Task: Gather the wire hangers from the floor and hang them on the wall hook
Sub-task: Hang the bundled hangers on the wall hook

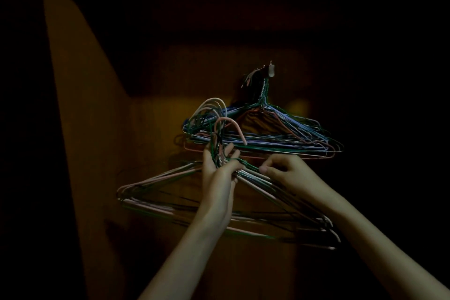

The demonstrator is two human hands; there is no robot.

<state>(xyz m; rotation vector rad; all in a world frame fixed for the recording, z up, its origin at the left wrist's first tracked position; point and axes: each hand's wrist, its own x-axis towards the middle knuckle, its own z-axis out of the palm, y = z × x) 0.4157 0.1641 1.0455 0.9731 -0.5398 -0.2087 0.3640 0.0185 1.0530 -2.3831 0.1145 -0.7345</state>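
Note:
A small wall hook (270, 70) sits on the dark wooden wall. Several coloured wire hangers (287, 134) hang from it in a bunch. Below and to the left, a second bunch of wire hangers (170, 192) is held up in the air, its hooks (214, 114) rising left of the hanging bunch. My left hand (219, 170) grips this bunch at the necks, fingers curled round the wires. My right hand (285, 173) pinches the wires of the same bunch on its right shoulder, just beside the left hand.
The scene is very dim. A lighter orange-brown panel (80, 105) runs down the left. The wall around the hook is dark wood, with a brighter patch (299, 105) behind the hanging bunch.

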